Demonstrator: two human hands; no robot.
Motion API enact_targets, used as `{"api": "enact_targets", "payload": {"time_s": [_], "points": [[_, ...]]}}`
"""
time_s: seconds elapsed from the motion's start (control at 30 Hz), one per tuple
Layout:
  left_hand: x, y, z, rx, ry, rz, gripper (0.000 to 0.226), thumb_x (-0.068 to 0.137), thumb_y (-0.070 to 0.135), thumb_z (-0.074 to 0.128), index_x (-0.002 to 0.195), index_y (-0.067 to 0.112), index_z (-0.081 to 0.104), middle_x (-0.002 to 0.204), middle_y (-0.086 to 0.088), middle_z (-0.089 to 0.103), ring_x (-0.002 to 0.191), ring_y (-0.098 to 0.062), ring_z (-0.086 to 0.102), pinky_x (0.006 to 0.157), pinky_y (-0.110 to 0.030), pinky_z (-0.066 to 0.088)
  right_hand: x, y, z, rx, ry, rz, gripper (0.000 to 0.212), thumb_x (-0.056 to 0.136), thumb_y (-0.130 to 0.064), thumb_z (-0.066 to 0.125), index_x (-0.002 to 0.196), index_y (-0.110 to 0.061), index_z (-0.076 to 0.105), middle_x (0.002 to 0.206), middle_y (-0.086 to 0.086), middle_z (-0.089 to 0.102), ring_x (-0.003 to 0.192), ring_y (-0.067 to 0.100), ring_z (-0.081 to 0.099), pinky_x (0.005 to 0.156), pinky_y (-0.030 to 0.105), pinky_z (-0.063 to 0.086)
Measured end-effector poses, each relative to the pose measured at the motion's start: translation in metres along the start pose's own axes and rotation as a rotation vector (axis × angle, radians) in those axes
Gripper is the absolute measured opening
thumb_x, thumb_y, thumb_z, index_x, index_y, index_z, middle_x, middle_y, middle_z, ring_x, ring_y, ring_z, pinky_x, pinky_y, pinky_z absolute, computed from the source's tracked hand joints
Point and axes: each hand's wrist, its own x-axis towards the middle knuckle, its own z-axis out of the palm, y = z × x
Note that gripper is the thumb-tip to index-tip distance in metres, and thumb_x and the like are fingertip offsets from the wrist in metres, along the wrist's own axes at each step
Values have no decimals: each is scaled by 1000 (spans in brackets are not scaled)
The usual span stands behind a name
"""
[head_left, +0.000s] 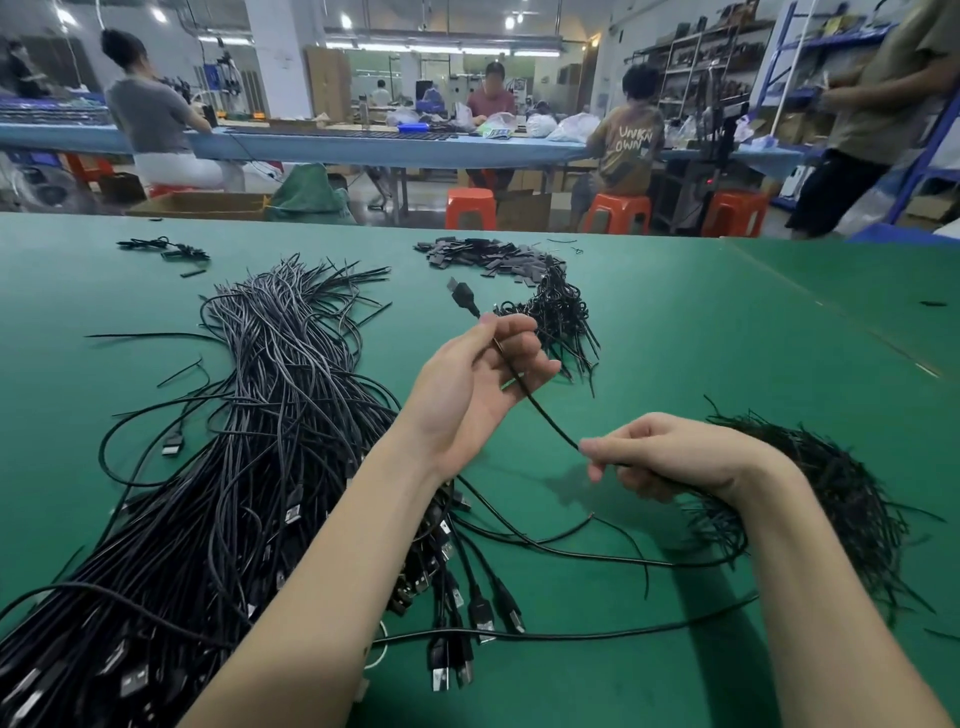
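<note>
One black cable (545, 415) held above the bench (727, 338).
Left hand (478, 379) pinches near its plug (464, 297); right hand (670, 457) pinches lower.

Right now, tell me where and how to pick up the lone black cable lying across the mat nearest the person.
Pinch the lone cable from above on its bare middle stretch, across its width. There it lies flat on the green mat; its left end runs in among the plugs of the cable pile, where a grip would probably snag others.
</note>
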Motion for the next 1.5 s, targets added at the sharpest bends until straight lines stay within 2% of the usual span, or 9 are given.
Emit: {"api": "enact_targets", "payload": {"time_s": [0.17, 0.3, 0.53, 0.67, 0.9, 1.0, 1.13, 1.3, 1.5], "points": [[-9, 0, 7, 219, -165, -82, 52, 108, 30, 33, 86, 18, 79, 82, -4, 73, 75, -21, 70, 69, -30, 57, 14, -8, -2, 219, 380, -79, 16, 93, -28, 72, 97, -15, 66, 61, -4, 57, 42, 6, 44, 38, 15, 31], [-11, -6, 11, 430, -272, -121, 51, 109, 33, 29, 91, 17, 74, 89, -11, 75, 86, -29, 74, 65, -23, 55, 4, -28, -3, 583, 370, -253, 5, 102, -15, 57, 102, -18, 60, 78, -2, 71, 43, 5, 48, 36, 13, 32], [-3, -18, 8, 485, -175, -144, 40, 109, 27, 33, 103, 10, 69, 103, -12, 76, 103, -27, 72, 90, -36, 58, -12, -70, 19, 256, 451, -553, 10, 103, -17, 56, 101, -14, 64, 78, -5, 64, 44, 2, 46, 42, 12, 36], [-1, -9, -4, 229, -113, -88, 40, 107, 23, 31, 111, -2, 62, 95, -10, 73, 83, -23, 70, 81, -37, 56, -13, -67, 27, 191, 169, -606, 18, 105, -15, 52, 91, -17, 62, 71, 0, 62, 50, 7, 48, 44, 18, 35], [-1, 11, -23, 1, -177, -98, 44, 106, 23, 29, 132, -1, 56, 134, -18, 62, 123, -34, 61, 95, -37, 55, -2, -14, 14, 346, -327, -371, 11, 96, -11, 57, 104, -18, 61, 83, 9, 56, 74, 21, 56, 85, 45, 55], [-2, 13, -29, 93, -194, -111, 45, 108, 24, 28, 134, -2, 53, 135, -19, 61, 123, -35, 61, 94, -37, 54, 0, -2, 12, 433, -431, -261, 15, 97, -10, 56, 105, -21, 61, 82, 11, 56, 78, 23, 57, 76, 46, 60], [-1, 9, -21, 1, -150, -102, 44, 109, 24, 27, 131, -2, 56, 132, -18, 64, 122, -33, 62, 98, -39, 54, 7, -3, 16, 387, -544, -227, 18, 100, -15, 54, 108, -30, 60, 83, 9, 60, 78, 23, 61, 63, 37, 61], [-4, 18, -22, -104, -141, -51, 47, 107, 25, 32, 107, 10, 77, 116, -7, 73, 98, -23, 73, 82, -33, 58, 21, 9, 26, 556, -336, -292, 21, 94, -13, 59, 113, -22, 60, 69, 2, 42, 61, 19, 38, 98, 50, 53], [-5, 25, -22, 244, -169, -16, 43, 108, 30, 33, 109, 12, 73, 119, -14, 71, 98, -31, 73, 75, -32, 59, 24, 4, 9, 660, 150, -271, 26, 80, -20, 70, 104, -20, 59, 67, -4, 50, 47, 3, 36, 36, 13, 24]]}}
